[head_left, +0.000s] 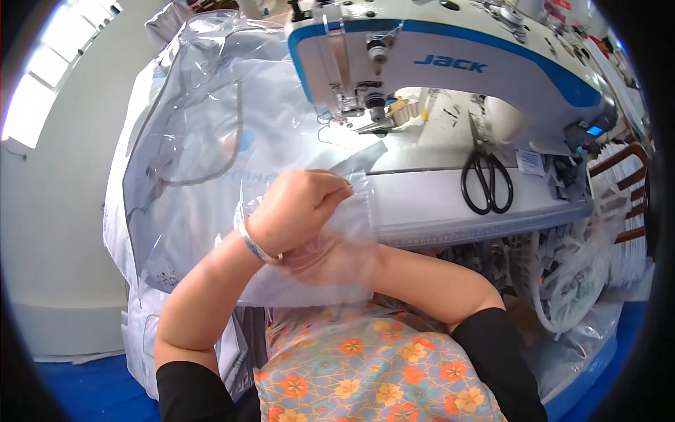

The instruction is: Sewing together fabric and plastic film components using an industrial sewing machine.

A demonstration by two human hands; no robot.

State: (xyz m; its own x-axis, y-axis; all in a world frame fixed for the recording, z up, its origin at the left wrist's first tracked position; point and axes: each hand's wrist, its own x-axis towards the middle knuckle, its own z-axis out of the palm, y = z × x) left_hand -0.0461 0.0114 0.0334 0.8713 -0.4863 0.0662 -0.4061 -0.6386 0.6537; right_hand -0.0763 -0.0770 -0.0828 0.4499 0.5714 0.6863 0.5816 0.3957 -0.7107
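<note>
My left hand (292,207), with a bracelet on its wrist, is closed with thumb and fingers pinched on the upper edge of a clear plastic bag (355,225). Below it, my right hand (316,257) shows hazily through the plastic. Whether it is inside the bag or behind it I cannot tell, and its fingers are blurred and partly covered. Just beyond my left hand, a grey strip (362,158) lies slanted near the presser foot of a white and blue sewing machine (450,63).
Black-handled scissors (486,184) lie on the machine table (429,204) to the right. Clear plastic and pale printed fabric (190,148) spread over the left side. A crumpled plastic bag (573,281) hangs at the lower right. A small white label (531,163) lies near the scissors.
</note>
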